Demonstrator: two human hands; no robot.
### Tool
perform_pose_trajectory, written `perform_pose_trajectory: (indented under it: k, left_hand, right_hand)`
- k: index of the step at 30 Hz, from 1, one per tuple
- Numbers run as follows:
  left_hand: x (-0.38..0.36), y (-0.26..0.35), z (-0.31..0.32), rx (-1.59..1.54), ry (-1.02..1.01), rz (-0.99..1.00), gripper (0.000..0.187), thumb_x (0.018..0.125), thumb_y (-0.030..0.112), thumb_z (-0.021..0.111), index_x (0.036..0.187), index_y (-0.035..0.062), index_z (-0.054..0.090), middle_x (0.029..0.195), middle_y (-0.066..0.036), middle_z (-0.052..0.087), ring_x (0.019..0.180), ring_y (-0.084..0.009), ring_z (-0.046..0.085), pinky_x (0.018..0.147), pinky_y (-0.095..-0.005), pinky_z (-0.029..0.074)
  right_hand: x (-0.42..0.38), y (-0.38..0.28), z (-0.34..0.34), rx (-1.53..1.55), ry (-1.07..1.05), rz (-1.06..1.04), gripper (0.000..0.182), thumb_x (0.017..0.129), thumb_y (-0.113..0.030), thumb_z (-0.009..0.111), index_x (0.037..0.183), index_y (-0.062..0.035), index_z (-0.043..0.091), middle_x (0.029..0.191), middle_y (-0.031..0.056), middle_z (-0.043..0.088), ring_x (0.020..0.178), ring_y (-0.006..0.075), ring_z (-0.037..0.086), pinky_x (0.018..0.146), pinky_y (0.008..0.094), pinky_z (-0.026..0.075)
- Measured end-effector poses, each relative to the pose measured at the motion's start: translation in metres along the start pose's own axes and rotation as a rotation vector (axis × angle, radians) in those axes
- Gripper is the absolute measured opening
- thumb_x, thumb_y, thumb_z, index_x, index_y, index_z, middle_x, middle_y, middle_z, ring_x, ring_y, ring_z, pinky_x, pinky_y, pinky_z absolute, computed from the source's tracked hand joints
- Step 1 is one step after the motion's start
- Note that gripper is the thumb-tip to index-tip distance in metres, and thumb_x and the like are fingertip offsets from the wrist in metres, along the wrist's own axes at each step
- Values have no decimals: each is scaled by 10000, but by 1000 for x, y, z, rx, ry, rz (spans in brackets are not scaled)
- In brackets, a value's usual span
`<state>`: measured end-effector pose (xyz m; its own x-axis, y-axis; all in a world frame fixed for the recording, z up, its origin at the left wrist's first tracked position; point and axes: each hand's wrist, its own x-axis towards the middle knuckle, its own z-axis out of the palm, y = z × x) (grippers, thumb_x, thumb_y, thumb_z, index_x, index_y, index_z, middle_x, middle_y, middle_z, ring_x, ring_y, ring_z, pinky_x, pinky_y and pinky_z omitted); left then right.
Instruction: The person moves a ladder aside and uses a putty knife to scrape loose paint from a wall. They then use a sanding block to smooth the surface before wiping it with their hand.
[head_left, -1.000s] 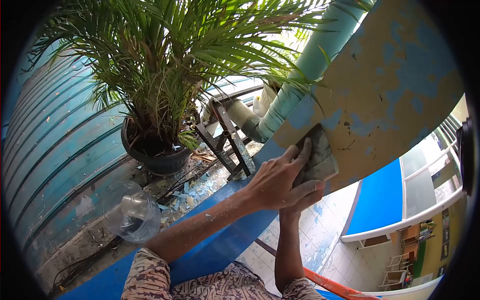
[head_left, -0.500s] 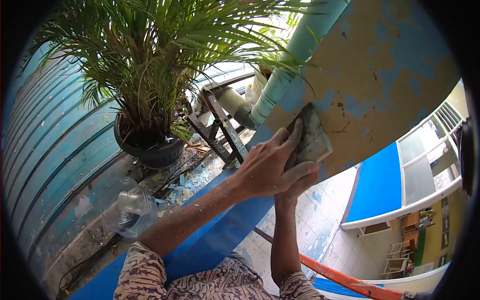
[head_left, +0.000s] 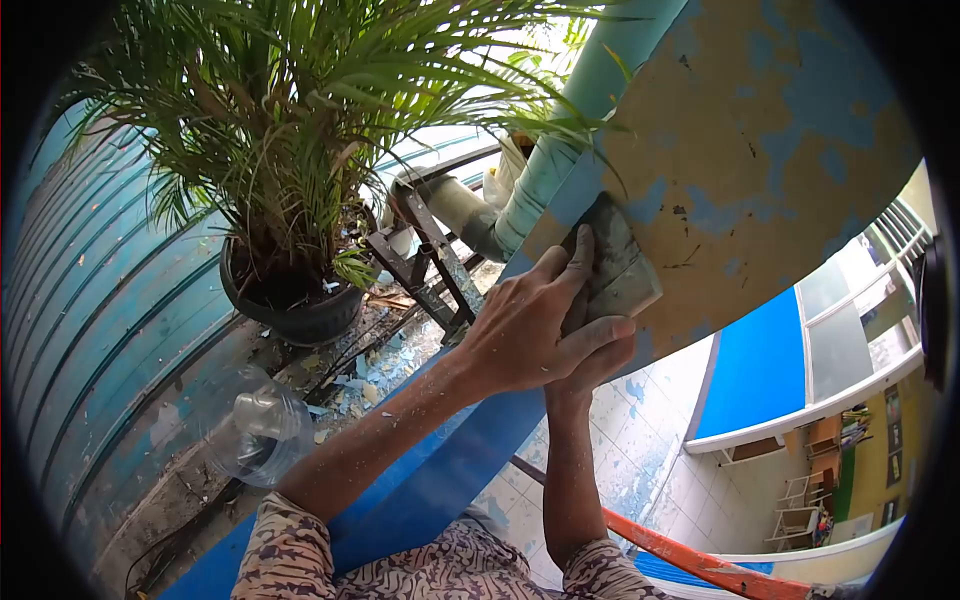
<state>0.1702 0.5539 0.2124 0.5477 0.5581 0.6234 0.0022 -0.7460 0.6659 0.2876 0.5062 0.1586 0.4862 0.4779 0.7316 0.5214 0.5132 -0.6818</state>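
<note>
A flat grey scraper blade (head_left: 622,262) lies against the patchy tan and blue surface (head_left: 700,190), near its left edge. My left hand (head_left: 525,325) grips the blade, its index finger stretched along the left side and its thumb below the lower edge. Behind and below it, my right hand (head_left: 597,368) is closed at the lower end of the tool; most of its fingers are hidden by my left hand. Pale dust specks cover my left forearm.
A potted palm (head_left: 300,315) stands at the left, beside a clear plastic container (head_left: 258,430). A green pipe (head_left: 545,190) and a dark metal frame (head_left: 430,260) are behind my hands. An orange bar (head_left: 690,562) crosses the lower right. Paint flakes litter the ground.
Both hands and the scraper have shifted slightly left and up along the surface. The camera view has moved a little.
</note>
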Motion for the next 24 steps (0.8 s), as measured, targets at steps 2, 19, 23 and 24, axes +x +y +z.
perform_pose_trajectory:
  k: [2,19,23,24]
  left_hand:
    - [-5,2,7,-48,86,9,992,944,628,624,1427,-213,413,1158,-328,591,949,-436,713,799,-482,594]
    - [-3,-7,0,-9,110,51,997,937,606,648,1432,-224,400,1077,-296,587,845,-391,703,728,-458,581]
    - [-4,-5,-2,14,65,6,1019,928,624,648,1441,-218,392,1073,-289,589,846,-387,696,716,-454,575]
    - [2,-7,-5,8,47,-6,999,939,613,641,1446,-211,395,1081,-290,589,881,-394,700,740,-459,578]
  right_hand:
    - [-5,-11,-1,-38,-42,11,485,1043,-346,585,1280,75,614,1123,147,703,989,271,715,796,360,572]
    - [-7,-17,10,-127,-40,370,707,1060,-497,505,1570,-24,375,1562,170,478,1317,307,558,987,487,505]
    - [-2,-23,17,-1,36,457,847,982,-572,594,1584,-32,343,1565,189,474,1381,332,507,1119,462,388]
    - [-2,-23,17,31,61,496,896,956,-597,623,1589,-34,332,1566,195,473,1403,340,490,1162,453,350]
